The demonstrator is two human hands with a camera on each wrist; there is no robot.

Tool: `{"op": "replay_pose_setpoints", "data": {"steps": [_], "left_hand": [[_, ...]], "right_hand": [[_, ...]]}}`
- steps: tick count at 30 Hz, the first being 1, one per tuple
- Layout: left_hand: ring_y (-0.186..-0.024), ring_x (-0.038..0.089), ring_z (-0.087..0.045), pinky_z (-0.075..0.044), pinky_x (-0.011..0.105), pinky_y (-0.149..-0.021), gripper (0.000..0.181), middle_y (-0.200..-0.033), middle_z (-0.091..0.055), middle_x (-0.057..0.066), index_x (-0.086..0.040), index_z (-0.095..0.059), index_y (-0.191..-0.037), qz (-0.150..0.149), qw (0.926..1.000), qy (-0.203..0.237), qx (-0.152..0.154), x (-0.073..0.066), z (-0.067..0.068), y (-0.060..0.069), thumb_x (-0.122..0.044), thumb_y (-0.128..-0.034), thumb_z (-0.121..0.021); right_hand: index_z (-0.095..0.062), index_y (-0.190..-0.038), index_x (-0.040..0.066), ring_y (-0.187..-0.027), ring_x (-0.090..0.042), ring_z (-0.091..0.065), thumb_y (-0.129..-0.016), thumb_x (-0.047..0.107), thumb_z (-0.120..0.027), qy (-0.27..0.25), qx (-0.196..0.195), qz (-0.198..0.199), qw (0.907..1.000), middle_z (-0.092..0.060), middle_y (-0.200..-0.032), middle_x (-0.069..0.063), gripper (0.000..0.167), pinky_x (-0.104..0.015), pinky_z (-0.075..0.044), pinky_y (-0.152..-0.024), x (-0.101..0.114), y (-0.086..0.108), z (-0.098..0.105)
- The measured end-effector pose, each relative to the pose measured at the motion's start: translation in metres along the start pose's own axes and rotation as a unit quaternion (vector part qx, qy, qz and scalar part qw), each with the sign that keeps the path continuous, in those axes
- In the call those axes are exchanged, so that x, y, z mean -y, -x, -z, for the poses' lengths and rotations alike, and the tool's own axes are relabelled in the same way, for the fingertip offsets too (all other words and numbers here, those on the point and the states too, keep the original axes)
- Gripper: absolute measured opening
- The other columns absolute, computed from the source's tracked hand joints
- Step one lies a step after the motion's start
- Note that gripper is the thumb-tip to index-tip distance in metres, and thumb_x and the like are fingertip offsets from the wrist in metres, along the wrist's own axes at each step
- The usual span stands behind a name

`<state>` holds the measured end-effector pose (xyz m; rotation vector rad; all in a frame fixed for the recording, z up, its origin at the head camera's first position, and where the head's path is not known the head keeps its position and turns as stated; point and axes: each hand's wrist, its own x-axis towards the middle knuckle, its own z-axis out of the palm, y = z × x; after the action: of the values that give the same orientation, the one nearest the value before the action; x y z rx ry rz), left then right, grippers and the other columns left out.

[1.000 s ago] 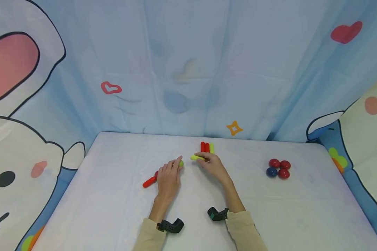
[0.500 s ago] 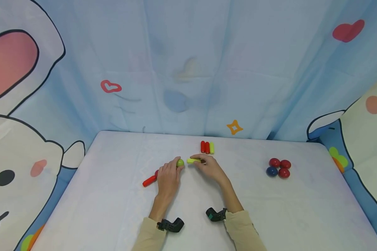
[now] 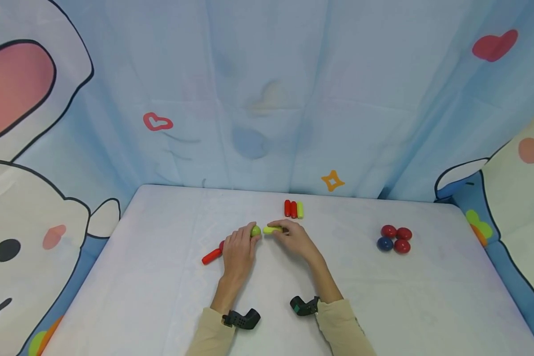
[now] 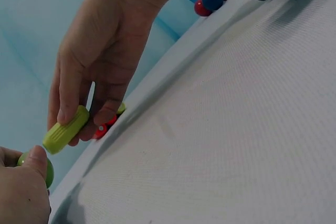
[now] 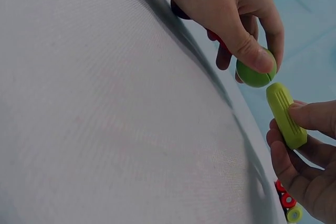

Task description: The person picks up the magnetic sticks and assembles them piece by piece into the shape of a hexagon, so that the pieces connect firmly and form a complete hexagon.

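My left hand (image 3: 239, 252) pinches a green ball (image 5: 252, 74) between thumb and fingers. Poking out on the other side of that hand are a red rod (image 3: 211, 256) and part of a red ball (image 3: 221, 245); the palm hides what lies between. In the right wrist view a dark ball (image 5: 179, 11) shows beneath the left hand. My right hand (image 3: 297, 240) holds a yellow-green ridged rod (image 5: 286, 116) by thumb and fingers. Its free end points at the green ball, a narrow gap away in the head view.
Two red rods (image 3: 287, 208) and a yellow-green rod (image 3: 300, 209) lie side by side near the back of the white table (image 3: 196, 306). Off to the right sit three red balls (image 3: 402, 246) and a blue ball (image 3: 384, 244), grouped together. A blue patterned curtain (image 3: 267, 123) hangs behind.
The right hand has brought the yellow-green rod leftward and slightly nearer the person, close to the green ball. Left fingers have shifted on the ball, leaving more of it showing.
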<state>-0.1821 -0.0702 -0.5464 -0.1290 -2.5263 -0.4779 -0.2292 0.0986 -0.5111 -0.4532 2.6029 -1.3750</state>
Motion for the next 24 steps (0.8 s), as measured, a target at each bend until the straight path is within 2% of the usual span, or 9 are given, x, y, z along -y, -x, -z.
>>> {"op": "replay_pose_setpoints", "data": {"steps": [5, 11, 15, 19, 24], "left_hand": [[-0.087, 0.019, -0.065, -0.047, 0.028, -0.073, 0.039, -0.105, -0.072, 0.002, -0.017, -0.060, -0.125, 0.004, 0.9999, 0.004, 0.015, 0.0001, 0.0011, -0.0001, -0.033, -0.0904, -0.066], [-0.089, 0.019, -0.065, -0.048, 0.030, -0.075, 0.040, -0.107, -0.071, 0.002, -0.016, -0.060, -0.125, -0.003, 1.0000, 0.001, 0.004, -0.0002, 0.0017, -0.0006, -0.033, -0.0903, -0.066], [-0.094, 0.022, -0.063, -0.048, 0.034, -0.080, 0.041, -0.113, -0.068, 0.004, -0.019, -0.057, -0.130, 0.016, 0.9998, 0.006, 0.008, -0.0015, 0.0028, 0.0001, -0.029, -0.0913, -0.066], [-0.098, 0.024, -0.061, -0.047, 0.038, -0.085, 0.045, -0.120, -0.063, 0.006, -0.027, -0.053, -0.136, 0.038, 0.9991, 0.008, 0.016, -0.0023, 0.0037, 0.0007, -0.023, -0.0922, -0.065], [-0.099, 0.025, -0.061, -0.048, 0.039, -0.085, 0.043, -0.121, -0.062, 0.007, -0.025, -0.055, -0.134, 0.039, 0.9991, 0.012, 0.014, -0.0019, 0.0025, 0.0013, -0.020, -0.0922, -0.065]], "right_hand": [[-0.068, -0.118, 0.007, -0.105, -0.026, -0.063, -0.093, 0.009, -0.062, 0.000, -0.008, -0.012, 0.9999, -0.067, -0.120, -0.012, 0.026, -0.042, -0.053, -0.094, 0.0024, 0.0013, -0.0011], [-0.067, -0.119, 0.005, -0.105, -0.028, -0.063, -0.093, 0.008, -0.060, -0.007, -0.003, 0.006, 1.0000, -0.067, -0.121, -0.014, 0.026, -0.043, -0.052, -0.094, 0.0066, 0.0018, -0.0030], [-0.065, -0.121, 0.005, -0.109, -0.030, -0.063, -0.094, 0.008, -0.059, -0.006, 0.002, -0.002, 1.0000, -0.067, -0.123, -0.015, 0.028, -0.044, -0.051, -0.097, 0.0066, 0.0021, -0.0035], [-0.063, -0.124, 0.005, -0.113, -0.033, -0.063, -0.095, 0.008, -0.059, -0.010, 0.000, -0.009, 0.9999, -0.066, -0.125, -0.016, 0.030, -0.045, -0.050, -0.099, 0.0041, 0.0021, -0.0015], [-0.062, -0.123, 0.003, -0.109, -0.031, -0.065, -0.094, 0.008, -0.059, -0.015, -0.006, -0.011, 0.9998, -0.067, -0.121, -0.016, 0.029, -0.043, -0.052, -0.096, 0.0001, 0.0021, 0.0010]]}}
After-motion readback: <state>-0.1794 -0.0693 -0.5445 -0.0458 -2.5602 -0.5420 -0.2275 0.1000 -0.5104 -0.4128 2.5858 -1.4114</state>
